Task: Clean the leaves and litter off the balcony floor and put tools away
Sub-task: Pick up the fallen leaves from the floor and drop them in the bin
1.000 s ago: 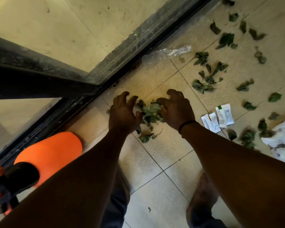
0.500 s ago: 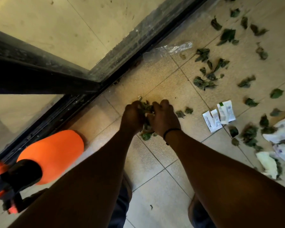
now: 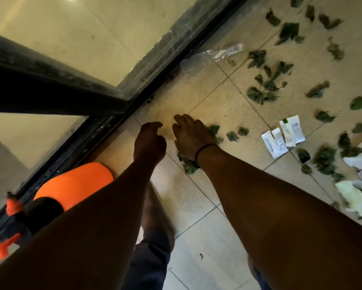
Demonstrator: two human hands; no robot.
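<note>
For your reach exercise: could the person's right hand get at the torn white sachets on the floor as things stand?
Probably yes. The right hand rests over a clump of leaves, and only bare tile and two small leaves lie between it and the white sachets. It may have to let go of the clump first.

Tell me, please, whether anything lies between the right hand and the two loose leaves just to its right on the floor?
Nothing visible does. The right hand rests over a clump of leaves, and the two loose leaves lie beside it across bare tile. The white sachets sit farther right, beyond them.
</note>
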